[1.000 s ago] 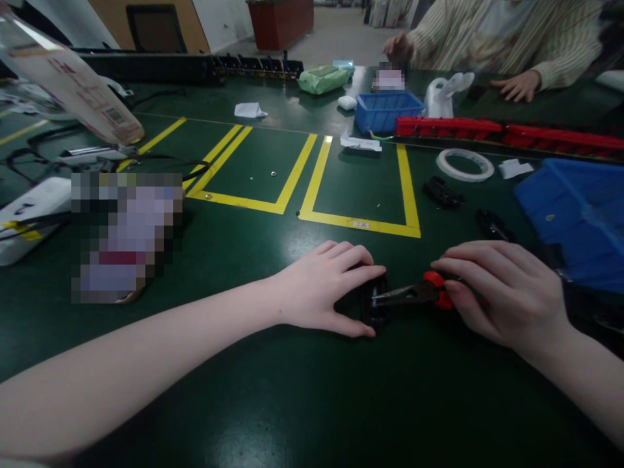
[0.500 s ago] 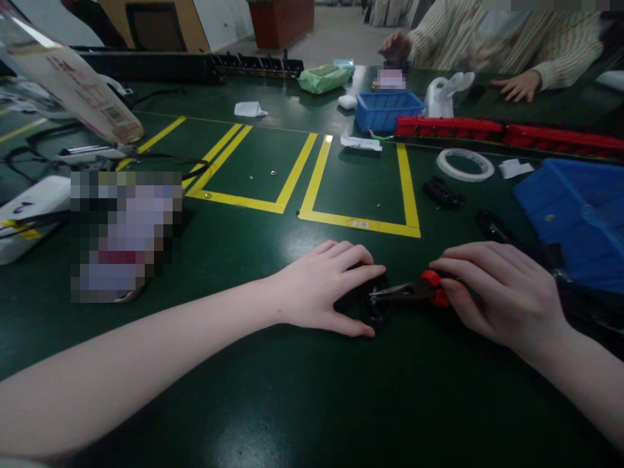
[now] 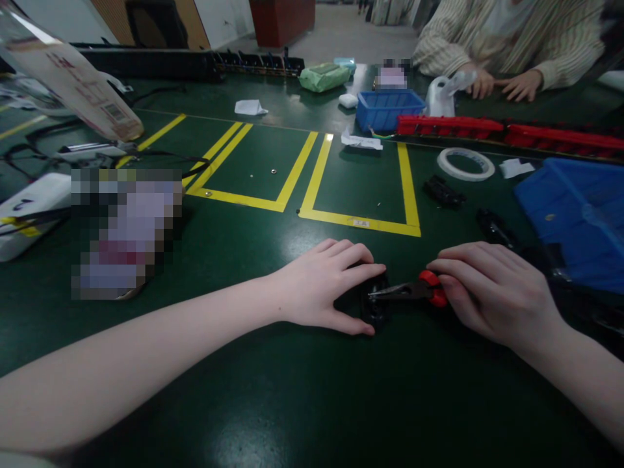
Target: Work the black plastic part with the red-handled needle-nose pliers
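Note:
My left hand (image 3: 336, 283) grips a small black plastic part (image 3: 375, 312) on the green table, with the thumb at its near end and the fingers at its far end. In my right hand (image 3: 497, 289) is a pair of needle-nose pliers (image 3: 407, 290) with red handles, mostly hidden inside the closed fingers. The jaws point left, and their tips touch the middle of the black part. What the tips pinch, if anything, is too small to make out.
Right of my hands lie more black parts (image 3: 443, 192) and a large blue bin (image 3: 580, 221). A tape roll (image 3: 465, 164), red strips (image 3: 451, 125) and a small blue basket (image 3: 390, 109) are farther back. At left is a blurred-out object (image 3: 139, 227). Another person's hands (image 3: 521, 84) rest across the table.
My hands, the pliers and the black part stay almost in place. Across the table, the other person's raised hand has come down beside their other hand.

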Tool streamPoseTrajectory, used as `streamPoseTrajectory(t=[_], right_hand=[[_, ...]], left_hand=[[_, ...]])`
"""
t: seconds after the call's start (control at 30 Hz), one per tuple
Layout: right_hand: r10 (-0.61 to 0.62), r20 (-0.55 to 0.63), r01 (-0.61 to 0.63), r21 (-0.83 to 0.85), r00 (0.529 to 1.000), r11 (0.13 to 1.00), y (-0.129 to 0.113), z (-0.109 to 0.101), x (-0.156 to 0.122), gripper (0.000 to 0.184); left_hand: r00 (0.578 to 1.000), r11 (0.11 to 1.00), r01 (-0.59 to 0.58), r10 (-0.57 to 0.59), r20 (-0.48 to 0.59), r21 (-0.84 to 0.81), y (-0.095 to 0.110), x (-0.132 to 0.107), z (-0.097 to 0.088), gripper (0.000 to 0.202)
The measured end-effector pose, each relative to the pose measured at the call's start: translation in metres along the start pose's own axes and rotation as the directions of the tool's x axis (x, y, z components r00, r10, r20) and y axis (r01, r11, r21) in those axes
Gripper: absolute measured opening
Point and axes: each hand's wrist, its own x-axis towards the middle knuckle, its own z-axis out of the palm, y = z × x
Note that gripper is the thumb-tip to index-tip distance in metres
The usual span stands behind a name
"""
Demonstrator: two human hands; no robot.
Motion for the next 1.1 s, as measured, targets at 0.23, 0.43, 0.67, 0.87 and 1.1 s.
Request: streamPoseTrajectory(t=[0.23,0.43,0.67,0.87,1.1], right_hand=[[0.005,0.018,-0.005,0.011,1.0,1.0,0.0026,0.0001,-0.0022,0.013],[0.008,-0.004,-0.008,-0.006,1.0,1.0,0.0014,-0.0019,-0.0011,0.016],[0.015,-0.024,-0.015,0.0,1.0,1.0,0.0008,-0.0011,0.0006,0.016],[0.127,0.006,-0.127,0.105,0.992,0.986,-0.0001,-0.0007,-0.0011,0.014],[0.187,0.03,-0.189,0.189,0.982,0.964,-0.0038,0.0,0.0003,0.013]], left_hand=[[1.0,1.0,-0.006,0.006,-0.002,-0.005,0.0009,-0.0001,0.0,0.072],[1.0,1.0,-0.008,0.008,0.002,0.003,0.0008,-0.0003,0.0004,0.07],[1.0,1.0,-0.009,0.009,-0.008,0.009,-0.0007,0.0005,0.0008,0.072],[1.0,1.0,0.004,-0.004,-0.015,-0.025,0.0013,0.001,-0.0005,0.073],[0.999,0.994,0.04,-0.043,-0.028,-0.106,0.0009,0.0003,-0.0018,0.069]])
